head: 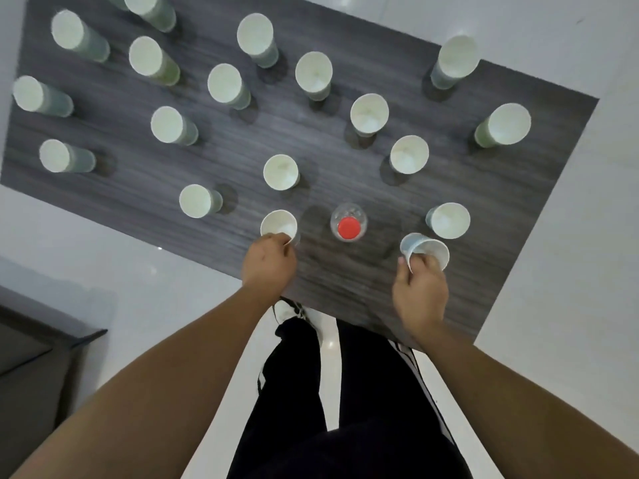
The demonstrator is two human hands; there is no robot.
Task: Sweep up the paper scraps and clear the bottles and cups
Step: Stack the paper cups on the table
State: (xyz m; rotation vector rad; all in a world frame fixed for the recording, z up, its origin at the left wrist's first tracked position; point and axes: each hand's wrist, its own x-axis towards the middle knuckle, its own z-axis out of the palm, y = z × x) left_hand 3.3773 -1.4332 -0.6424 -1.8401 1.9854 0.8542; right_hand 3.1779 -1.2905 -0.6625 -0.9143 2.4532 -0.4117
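Observation:
Several white paper cups stand upright across a dark wood-grain table [214, 160]. A clear plastic bottle with a red cap [348, 227] stands near the front edge, between my hands. My left hand [268, 266] grips the near rim of an upright cup [278, 224] at the front. My right hand [420, 288] holds another paper cup [427, 248], lifted and tilted toward me. Another cup [448, 220] stands just beyond the tilted one. No paper scraps are visible.
The table stands on a pale glossy floor [553, 36]. A dark piece of furniture [38, 357] sits at the lower left. My black trousers and a white shoe [288, 311] show below the table's front edge.

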